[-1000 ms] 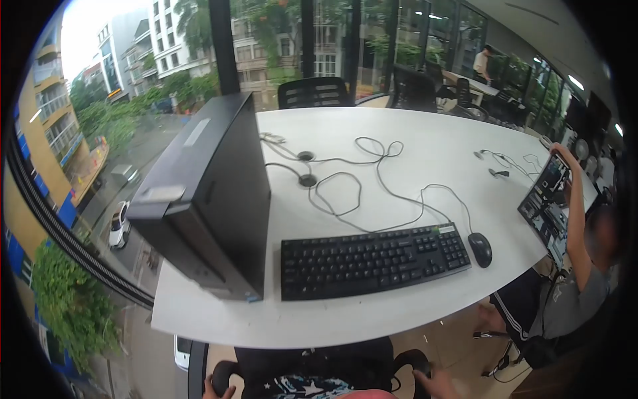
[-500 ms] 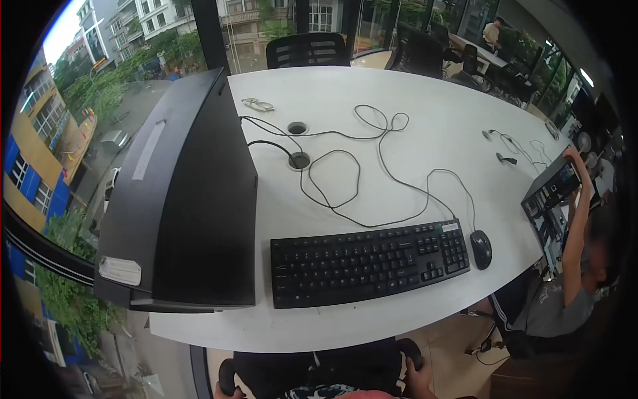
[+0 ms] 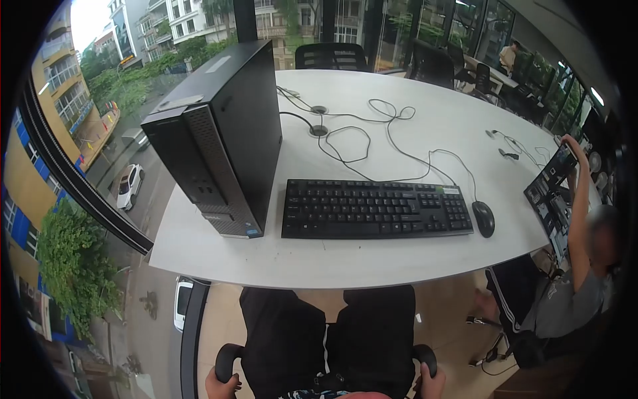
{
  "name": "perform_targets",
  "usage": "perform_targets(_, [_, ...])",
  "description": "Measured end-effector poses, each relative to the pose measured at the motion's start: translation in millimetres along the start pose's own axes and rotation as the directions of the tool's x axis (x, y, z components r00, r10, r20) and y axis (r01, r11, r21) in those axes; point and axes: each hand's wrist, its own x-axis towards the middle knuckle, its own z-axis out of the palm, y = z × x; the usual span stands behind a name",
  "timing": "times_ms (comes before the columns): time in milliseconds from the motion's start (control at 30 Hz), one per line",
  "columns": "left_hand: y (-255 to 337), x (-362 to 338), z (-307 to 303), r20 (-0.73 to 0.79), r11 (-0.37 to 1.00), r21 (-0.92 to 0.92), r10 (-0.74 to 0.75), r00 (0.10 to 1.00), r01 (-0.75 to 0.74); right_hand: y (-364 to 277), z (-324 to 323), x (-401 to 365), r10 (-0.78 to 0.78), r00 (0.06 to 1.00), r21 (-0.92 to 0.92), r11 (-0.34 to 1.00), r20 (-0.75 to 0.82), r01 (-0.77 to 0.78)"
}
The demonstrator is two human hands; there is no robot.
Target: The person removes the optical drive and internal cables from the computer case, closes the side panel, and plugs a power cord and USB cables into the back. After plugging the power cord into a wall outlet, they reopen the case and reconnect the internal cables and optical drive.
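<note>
My left hand is at the lower edge of the view, its fingers curled round the left chair armrest. On the other side, my right hand grips the right chair armrest the same way. Both hands are below the white table, away from everything on it. Nearest the table's front lie a black keyboard and, just right of it, a black mouse. A black desktop computer tower stands upright at the left.
Thin cables loop across the table towards two cable holes. At the right, another person holds an opened computer case at the table edge. A window lies left; an office chair stands behind the table.
The view has tilted down and drawn back, so my legs, more floor and the tower's front now show. My hands stay at the armrests. Nothing on the table has visibly been moved.
</note>
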Motion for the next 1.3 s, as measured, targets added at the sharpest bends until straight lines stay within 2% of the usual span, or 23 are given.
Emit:
perform_targets(67, [15, 3, 0, 0.131, 0.976, 0.219, -0.046, 0.990, 0.017, 33, -6, -5, -0.047, 0.996, 0.022, 0.999, -0.079, 0.049])
perform_targets(100, [-3, 13, 1, 0.098, 0.980, 0.182, 0.059, 0.993, -0.076, 68, -8, 5, -0.032, 0.995, 0.030, 0.999, -0.096, 0.036])
perform_targets(133, [2, 9, 6, 0.100, 0.980, 0.187, 0.053, 0.994, -0.071, 74, -14, 5, -0.026, 0.995, 0.027, 0.999, -0.096, 0.029])
perform_targets(200, [17, 5, 18, 0.036, 0.972, 0.155, 0.174, 0.984, -0.177, 74, -19, 6, -0.029, 0.998, -0.070, 0.997, -0.055, 0.025])
perform_targets(233, [16, 4, 15, 0.037, 0.971, 0.170, 0.162, 0.986, -0.166, 69, -18, 2, -0.025, 0.998, -0.068, 0.997, -0.054, 0.021])
perform_targets(300, [11, -1, 13, 0.017, 0.974, 0.159, 0.160, 0.987, -0.161, 49, -13, 1, 0.054, 0.998, 0.188, 0.981, 0.018, -0.056])
perform_targets(433, [0, -9, 9, -0.053, 0.979, 0.137, 0.158, 0.986, -0.149, 56, -10, 19, 0.041, 0.999, 0.117, 0.992, 0.019, -0.043])
perform_targets(500, [-6, -7, 9, -0.064, 0.981, 0.129, 0.152, 0.986, -0.143, 27, -5, 14, 0.032, 0.998, 0.108, 0.993, 0.055, -0.038])
perform_targets(567, [-11, -10, 4, -0.094, 0.985, 0.124, 0.134, 0.986, -0.122, 27, -4, 13, 0.049, 0.996, 0.089, 0.994, 0.078, -0.056])
perform_targets(667, [-5, -8, 3, -0.056, 0.988, 0.120, 0.105, 0.993, -0.097, 45, -6, 23, 0.056, 0.992, 0.087, 0.994, 0.115, -0.066])
perform_targets(900, [3, -6, 11, -0.067, 0.986, 0.123, 0.122, 0.990, -0.113, 31, -4, 21, 0.004, 0.997, 0.087, 0.996, 0.079, -0.011])
perform_targets(1100, [1, -2, 8, -0.043, 0.985, 0.123, 0.125, 0.991, -0.119, 30, -4, 16, 0.014, 0.995, 0.127, 0.992, 0.098, -0.026])
perform_targets(1200, [-3, 0, 4, -0.022, 0.985, 0.142, 0.102, 0.995, -0.097, 24, -9, 12, 0.031, 0.996, 0.098, 0.994, 0.078, -0.039])
perform_targets(1267, [1, 1, 0, -0.011, 0.984, 0.162, 0.077, 0.997, -0.074, -1, -21, 14, 0.215, 0.956, -0.167, 0.969, 0.199, -0.183])
perform_targets(1300, [16, 3, -4, 0.049, 0.849, 0.473, 0.241, 0.969, -0.235, -3, -24, 26, 0.005, 0.983, -0.370, 0.927, 0.186, 0.065])
